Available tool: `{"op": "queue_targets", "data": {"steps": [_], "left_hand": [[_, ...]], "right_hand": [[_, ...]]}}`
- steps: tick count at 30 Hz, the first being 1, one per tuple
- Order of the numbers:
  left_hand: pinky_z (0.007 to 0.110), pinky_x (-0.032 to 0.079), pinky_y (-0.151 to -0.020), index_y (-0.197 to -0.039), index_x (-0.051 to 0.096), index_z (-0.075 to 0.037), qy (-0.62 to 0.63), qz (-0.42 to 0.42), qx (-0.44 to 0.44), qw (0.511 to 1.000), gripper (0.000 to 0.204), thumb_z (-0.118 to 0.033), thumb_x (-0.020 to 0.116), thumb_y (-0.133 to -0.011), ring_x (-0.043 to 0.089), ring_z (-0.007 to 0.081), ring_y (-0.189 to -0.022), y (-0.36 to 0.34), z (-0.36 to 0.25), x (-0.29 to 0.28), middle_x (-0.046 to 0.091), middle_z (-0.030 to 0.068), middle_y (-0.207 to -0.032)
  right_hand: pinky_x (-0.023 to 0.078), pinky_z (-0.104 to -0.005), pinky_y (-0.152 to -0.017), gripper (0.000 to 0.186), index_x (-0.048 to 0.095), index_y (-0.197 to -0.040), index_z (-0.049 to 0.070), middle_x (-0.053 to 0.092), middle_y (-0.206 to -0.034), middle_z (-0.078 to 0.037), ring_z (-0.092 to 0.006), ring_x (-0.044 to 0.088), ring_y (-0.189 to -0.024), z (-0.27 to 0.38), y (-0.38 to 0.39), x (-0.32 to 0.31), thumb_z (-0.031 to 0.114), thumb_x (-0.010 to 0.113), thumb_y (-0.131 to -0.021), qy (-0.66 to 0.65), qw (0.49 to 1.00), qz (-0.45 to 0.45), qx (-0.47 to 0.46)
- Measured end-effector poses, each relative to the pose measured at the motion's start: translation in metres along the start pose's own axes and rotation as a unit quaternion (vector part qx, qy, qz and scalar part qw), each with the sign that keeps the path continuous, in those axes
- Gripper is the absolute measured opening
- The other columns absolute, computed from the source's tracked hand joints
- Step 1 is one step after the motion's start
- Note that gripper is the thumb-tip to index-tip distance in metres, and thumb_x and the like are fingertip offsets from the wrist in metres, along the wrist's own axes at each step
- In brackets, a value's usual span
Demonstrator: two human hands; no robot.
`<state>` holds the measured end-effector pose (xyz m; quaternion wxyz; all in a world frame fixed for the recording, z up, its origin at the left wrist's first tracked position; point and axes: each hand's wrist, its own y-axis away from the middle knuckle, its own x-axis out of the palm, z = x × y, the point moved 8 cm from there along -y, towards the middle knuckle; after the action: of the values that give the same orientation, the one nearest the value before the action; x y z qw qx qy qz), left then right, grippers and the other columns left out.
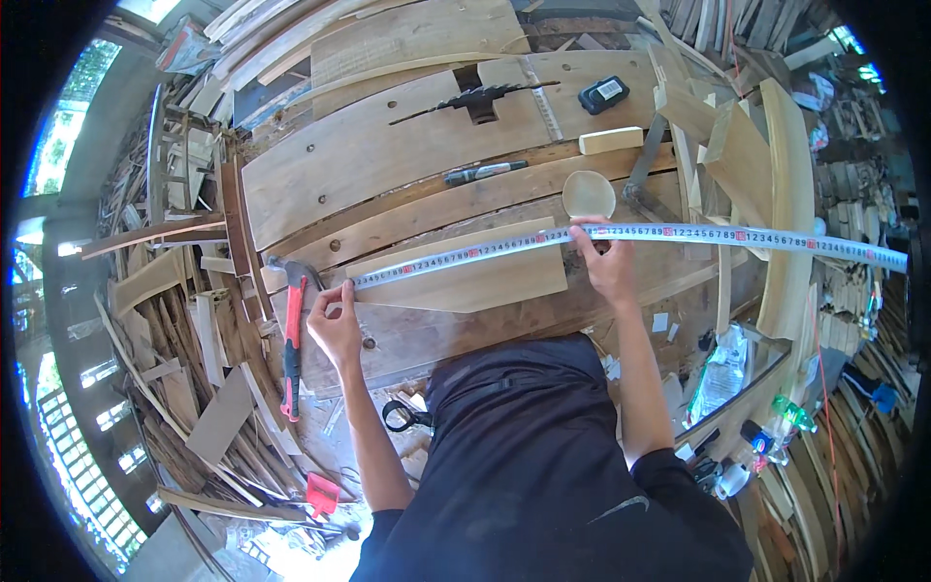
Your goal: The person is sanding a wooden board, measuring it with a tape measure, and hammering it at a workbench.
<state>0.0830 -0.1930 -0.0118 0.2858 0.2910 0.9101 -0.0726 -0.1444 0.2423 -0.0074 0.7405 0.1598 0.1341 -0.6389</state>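
A white tape measure blade (465,254) runs across a pale, flat board (504,283) and on past it to the far right, where it reaches the picture's edge. My left hand (336,322) pinches the blade's end at the board's left end. Farther along, just past the board's right end, my right hand (609,267) grips the blade between thumb and fingers. The board tapers toward its left end and lies on the wooden workbench (417,354). Beside my right hand is a round wooden disc (589,196). A claw hammer (293,339) with a red and black handle lies left of my left hand.
Behind the board lie a dark marker (485,173), a small wood block (611,141), a black handheld case (603,94) and a long, dark jagged piece (475,101). Upright timber (784,204) stands at right. Scrap wood (184,369) is heaped at left.
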Motion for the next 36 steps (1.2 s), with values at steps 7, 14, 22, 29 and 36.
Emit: {"op": "queue_targets", "data": {"steps": [7,14,22,29,36], "left_hand": [[0.027,0.051,-0.057,-0.094,0.080,-0.001,-0.025,-0.022,0.017,0.999,0.023,-0.023,0.082,-0.095,0.063,0.0080,-0.069,-0.009,-0.017,0.007,0.075,0.0047,-0.080],[0.027,0.051,-0.058,-0.094,0.080,-0.001,-0.033,-0.004,0.014,0.999,0.023,-0.024,0.082,-0.094,0.065,0.0091,-0.072,-0.014,-0.014,0.006,0.076,0.0060,-0.082],[0.027,0.056,-0.068,-0.093,0.079,0.001,-0.039,0.023,-0.013,0.999,0.025,-0.023,0.080,-0.097,0.066,0.0087,-0.078,-0.013,-0.021,0.009,0.074,0.0037,-0.083],[0.026,0.052,-0.058,-0.092,0.078,0.001,-0.035,-0.007,0.007,0.999,0.024,-0.022,0.082,-0.095,0.062,0.0069,-0.071,0.010,-0.009,-0.005,0.073,0.0038,-0.080],[0.022,0.045,-0.053,-0.092,0.076,0.001,-0.005,-0.016,-0.027,0.999,0.023,-0.021,0.081,-0.097,0.057,0.0047,-0.064,0.020,-0.010,-0.007,0.070,0.0010,-0.079]], "right_hand": [[0.049,-0.0258,-0.062,0.016,0.076,-0.109,0.008,0.067,-0.075,0.001,-0.0074,0.059,-0.066,0.008,-0.008,0.006,0.020,0.076,-0.098,0.019,1.000,-0.004,0.001],[0.052,-0.0257,-0.065,0.017,0.076,-0.110,0.008,0.072,-0.082,-0.001,-0.0076,0.066,-0.072,0.004,-0.012,0.008,0.020,0.076,-0.099,0.033,0.999,0.006,-0.001],[0.051,-0.0251,-0.065,0.017,0.076,-0.109,0.007,0.072,-0.084,0.000,-0.0068,0.066,-0.073,-0.003,-0.014,0.009,0.020,0.076,-0.099,-0.014,1.000,0.004,0.006],[0.051,-0.0266,-0.066,0.017,0.076,-0.109,0.007,0.073,-0.084,-0.001,-0.0088,0.066,-0.073,-0.007,-0.006,0.001,0.021,0.076,-0.099,0.000,0.999,0.018,0.031],[0.052,-0.0297,-0.066,0.017,0.076,-0.108,0.008,0.073,-0.081,-0.003,-0.0112,0.065,-0.069,0.011,0.002,0.001,0.022,0.075,-0.098,0.077,0.997,0.027,0.000]]}}
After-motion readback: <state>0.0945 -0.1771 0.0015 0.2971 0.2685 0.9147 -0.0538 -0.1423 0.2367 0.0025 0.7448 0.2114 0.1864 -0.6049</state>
